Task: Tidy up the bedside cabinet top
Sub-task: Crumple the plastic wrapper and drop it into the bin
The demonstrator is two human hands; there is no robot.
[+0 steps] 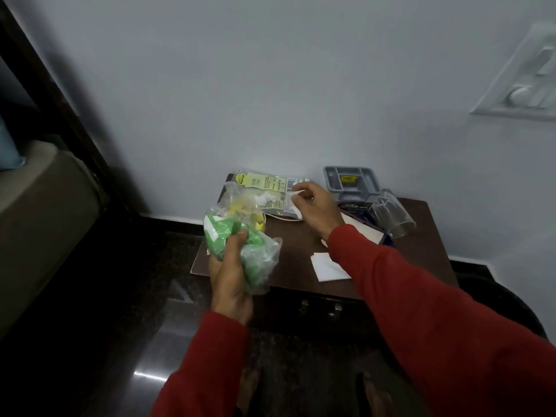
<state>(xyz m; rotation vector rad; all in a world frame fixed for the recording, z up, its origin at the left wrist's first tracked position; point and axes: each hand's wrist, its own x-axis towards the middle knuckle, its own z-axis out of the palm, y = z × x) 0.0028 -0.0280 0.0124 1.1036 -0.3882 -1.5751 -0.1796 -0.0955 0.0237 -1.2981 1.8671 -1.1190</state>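
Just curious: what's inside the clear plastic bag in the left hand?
The clear plastic bag in the left hand shows green packaging and small yellow bits. The fingers cover part of it, and blur hides details.

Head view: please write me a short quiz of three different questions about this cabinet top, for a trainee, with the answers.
1. True or false: the left hand grips a bunch of plastic bags.
2. What does the right hand pinch? A) the glass B) a white scrap C) the grey tray
3. Fill in: the glass lies on its ____ at the right of the cabinet.

Key
1. True.
2. B: a white scrap, over the printed packet. The grey tray is untouched.
3. Side.
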